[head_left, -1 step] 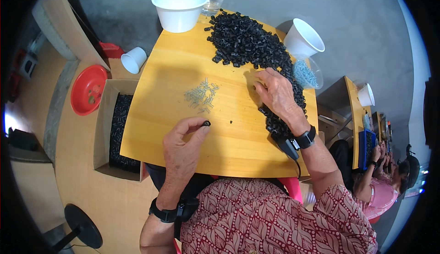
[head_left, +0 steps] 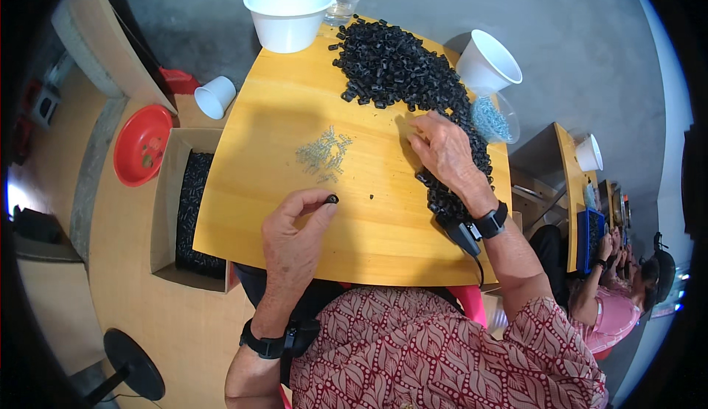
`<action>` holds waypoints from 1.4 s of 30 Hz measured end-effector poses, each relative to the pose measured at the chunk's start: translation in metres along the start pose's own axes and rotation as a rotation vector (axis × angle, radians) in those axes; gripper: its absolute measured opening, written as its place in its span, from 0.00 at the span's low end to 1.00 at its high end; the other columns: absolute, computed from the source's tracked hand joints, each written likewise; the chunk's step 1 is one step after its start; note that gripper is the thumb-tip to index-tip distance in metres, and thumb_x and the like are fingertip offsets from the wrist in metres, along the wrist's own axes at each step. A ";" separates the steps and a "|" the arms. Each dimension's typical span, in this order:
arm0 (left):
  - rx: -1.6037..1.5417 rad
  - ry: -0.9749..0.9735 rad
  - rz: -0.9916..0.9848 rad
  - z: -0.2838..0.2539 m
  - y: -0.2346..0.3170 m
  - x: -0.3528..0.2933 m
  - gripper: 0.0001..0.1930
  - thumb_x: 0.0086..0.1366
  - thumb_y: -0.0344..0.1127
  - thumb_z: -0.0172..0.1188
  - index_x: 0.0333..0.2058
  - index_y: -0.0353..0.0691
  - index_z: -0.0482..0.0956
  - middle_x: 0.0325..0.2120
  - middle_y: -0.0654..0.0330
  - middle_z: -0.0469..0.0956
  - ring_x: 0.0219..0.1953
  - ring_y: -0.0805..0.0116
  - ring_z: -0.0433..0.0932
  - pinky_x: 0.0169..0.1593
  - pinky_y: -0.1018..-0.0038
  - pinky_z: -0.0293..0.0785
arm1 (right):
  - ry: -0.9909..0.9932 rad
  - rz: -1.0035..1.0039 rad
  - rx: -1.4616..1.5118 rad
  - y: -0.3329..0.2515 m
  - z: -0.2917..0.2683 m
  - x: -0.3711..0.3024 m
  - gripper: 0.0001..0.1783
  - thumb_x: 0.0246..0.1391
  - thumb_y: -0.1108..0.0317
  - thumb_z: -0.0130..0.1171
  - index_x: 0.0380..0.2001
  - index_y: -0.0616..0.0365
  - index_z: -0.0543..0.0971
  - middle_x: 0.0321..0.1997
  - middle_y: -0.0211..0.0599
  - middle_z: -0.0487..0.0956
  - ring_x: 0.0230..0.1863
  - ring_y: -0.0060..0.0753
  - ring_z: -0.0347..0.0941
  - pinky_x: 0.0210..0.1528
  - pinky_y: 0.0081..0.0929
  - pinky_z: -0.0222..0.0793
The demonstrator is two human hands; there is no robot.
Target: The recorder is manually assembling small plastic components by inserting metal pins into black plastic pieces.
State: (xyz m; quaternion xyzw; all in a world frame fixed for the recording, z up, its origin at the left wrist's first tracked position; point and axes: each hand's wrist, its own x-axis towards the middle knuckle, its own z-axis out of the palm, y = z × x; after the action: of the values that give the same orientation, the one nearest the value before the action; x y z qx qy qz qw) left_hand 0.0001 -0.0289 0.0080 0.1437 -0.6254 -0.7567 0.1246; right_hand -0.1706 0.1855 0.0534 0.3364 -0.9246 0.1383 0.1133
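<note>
My left hand [head_left: 293, 236] is closed over the table's near side, pinching a small black plastic piece [head_left: 332, 199] between thumb and fingertips. Just beyond it lies a loose cluster of small metal springs [head_left: 324, 152]. My right hand [head_left: 445, 147] hovers beside the strip of black pieces along the table's right side. Its thumb and forefinger are apart, with nothing visible between them; the other fingers curl partly out of sight. A large heap of black plastic pieces [head_left: 394, 62] covers the far right part of the yellow wooden table [head_left: 258, 224].
A white tub [head_left: 287, 14] and a clear cup [head_left: 343, 3] stand at the far edge. On the right are a white bucket [head_left: 489, 61] and a clear bowl of springs [head_left: 493, 118]. A cardboard box [head_left: 161, 224] of black parts sits left. A co-worker [head_left: 612, 298] sits at right.
</note>
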 end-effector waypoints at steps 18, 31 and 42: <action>-0.281 -0.133 -0.084 0.003 0.010 -0.002 0.08 0.64 0.25 0.64 0.42 0.31 0.83 0.37 0.64 0.82 0.39 0.79 0.79 0.46 0.82 0.75 | 0.023 -0.492 0.307 -0.090 -0.010 -0.025 0.15 0.49 0.78 0.63 0.43 0.62 0.77 0.35 0.42 0.77 0.35 0.45 0.77 0.38 0.37 0.75; -0.266 -0.134 -0.134 0.001 0.011 -0.005 0.09 0.63 0.23 0.64 0.43 0.33 0.83 0.38 0.62 0.84 0.39 0.78 0.79 0.47 0.81 0.75 | -0.051 -0.095 0.805 -0.089 0.013 -0.038 0.11 0.49 0.77 0.69 0.38 0.62 0.81 0.32 0.35 0.78 0.33 0.28 0.75 0.37 0.24 0.72; -0.233 -0.107 -0.099 0.008 0.006 -0.006 0.10 0.64 0.26 0.65 0.43 0.31 0.83 0.35 0.65 0.83 0.37 0.82 0.78 0.43 0.84 0.74 | 0.055 -0.101 0.775 -0.087 0.000 -0.035 0.08 0.50 0.79 0.66 0.36 0.63 0.81 0.33 0.37 0.82 0.31 0.27 0.76 0.35 0.22 0.73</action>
State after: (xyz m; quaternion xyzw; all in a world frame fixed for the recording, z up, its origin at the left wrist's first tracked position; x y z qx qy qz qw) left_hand 0.0029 -0.0210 0.0158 0.1183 -0.5314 -0.8360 0.0695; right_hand -0.0877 0.1422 0.0586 0.3956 -0.7826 0.4805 0.0091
